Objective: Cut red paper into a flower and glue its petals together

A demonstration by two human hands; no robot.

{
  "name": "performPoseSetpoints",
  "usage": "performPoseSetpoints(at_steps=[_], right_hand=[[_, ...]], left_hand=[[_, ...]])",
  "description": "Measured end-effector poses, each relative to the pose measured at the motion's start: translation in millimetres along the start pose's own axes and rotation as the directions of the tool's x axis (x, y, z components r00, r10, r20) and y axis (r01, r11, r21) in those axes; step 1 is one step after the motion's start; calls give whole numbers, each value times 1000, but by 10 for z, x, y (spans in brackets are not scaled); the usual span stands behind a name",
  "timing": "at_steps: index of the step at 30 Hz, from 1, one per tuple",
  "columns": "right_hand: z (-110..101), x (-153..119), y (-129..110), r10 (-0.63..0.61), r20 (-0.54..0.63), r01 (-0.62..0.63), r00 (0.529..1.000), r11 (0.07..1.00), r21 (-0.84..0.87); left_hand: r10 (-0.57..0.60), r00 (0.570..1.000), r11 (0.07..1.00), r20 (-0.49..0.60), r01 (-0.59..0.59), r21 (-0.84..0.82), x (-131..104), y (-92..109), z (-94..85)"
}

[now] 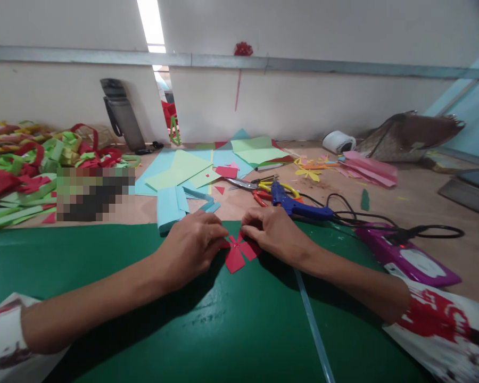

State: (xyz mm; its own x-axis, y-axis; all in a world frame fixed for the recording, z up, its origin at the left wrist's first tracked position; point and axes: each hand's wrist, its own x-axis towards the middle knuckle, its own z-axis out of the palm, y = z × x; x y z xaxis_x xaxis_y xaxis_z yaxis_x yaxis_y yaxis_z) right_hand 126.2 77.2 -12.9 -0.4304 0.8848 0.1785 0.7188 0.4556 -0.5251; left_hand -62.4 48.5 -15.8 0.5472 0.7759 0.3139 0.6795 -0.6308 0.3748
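A red paper flower [235,259] with several petals lies on the green mat [207,330], a small glossy spot at its centre. My left hand [195,242] pinches a petal on its left side. From the other side, my right hand [273,234] pinches a petal at the upper right. Both hands are closed, and their fingertips cover part of the flower. A clear glue stick [313,324] lies on the mat below my right wrist. Just behind my right hand rests a blue glue gun [299,205].
Scissors [243,184] and folded blue paper [171,207] lie beyond the mat, before green and blue sheets [179,173]. A purple power strip [407,255] with black cables sits right. Paper strips [59,151] pile left beside a grey bottle [123,114]; a bag [407,135] stands back right.
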Motion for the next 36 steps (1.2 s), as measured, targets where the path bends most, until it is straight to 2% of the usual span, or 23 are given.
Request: performPoseSetpoints(at_steps=[3, 6, 11, 14, 17, 20, 23, 27, 30, 32, 36], right_hand=[[5, -10, 1, -39, 25, 40, 999, 999, -26], [11, -23, 15, -96, 41, 98, 995, 994, -55], [30, -43, 33, -162, 44, 165, 986, 981, -97], [33, -58, 23, -172, 39, 175, 984, 979, -102], [29, -75, 5, -156, 37, 159, 987, 982, -98], [15, -86, -24, -117, 31, 119, 993, 989, -83], [-24, -80, -56, -79, 41, 80, 996, 996, -36], [-106, -51, -47, -50, 113, 41, 992, 996, 77], [-135, -37, 5, -34, 150, 14, 988, 991, 137], [-128, -39, 32, -28, 154, 3, 988, 987, 161], [-95, -58, 30, -31, 125, 9, 992, 985, 172]], left_hand=[[58, 998, 997, 36, -59, 39, -78, 7, 64], [58, 998, 998, 21, -59, 36, -71, -14, 118], [18, 999, 1000, -30, -19, -24, 65, -29, 128], [-75, 997, 987, 1, 74, -144, 169, 12, 119], [-199, 978, 944, 62, 208, -257, 241, 56, 118], [-259, 959, 908, 114, 282, -310, 264, 71, 123], [-254, 961, 895, 109, 276, -349, 264, 52, 129], [-208, 974, 880, 91, 227, -417, 273, 12, 127], [-246, 961, 825, 130, 277, -492, 283, 0, 125], [-267, 952, 795, 147, 304, -525, 283, -3, 129], [-253, 959, 800, 127, 281, -531, 267, -15, 155]])
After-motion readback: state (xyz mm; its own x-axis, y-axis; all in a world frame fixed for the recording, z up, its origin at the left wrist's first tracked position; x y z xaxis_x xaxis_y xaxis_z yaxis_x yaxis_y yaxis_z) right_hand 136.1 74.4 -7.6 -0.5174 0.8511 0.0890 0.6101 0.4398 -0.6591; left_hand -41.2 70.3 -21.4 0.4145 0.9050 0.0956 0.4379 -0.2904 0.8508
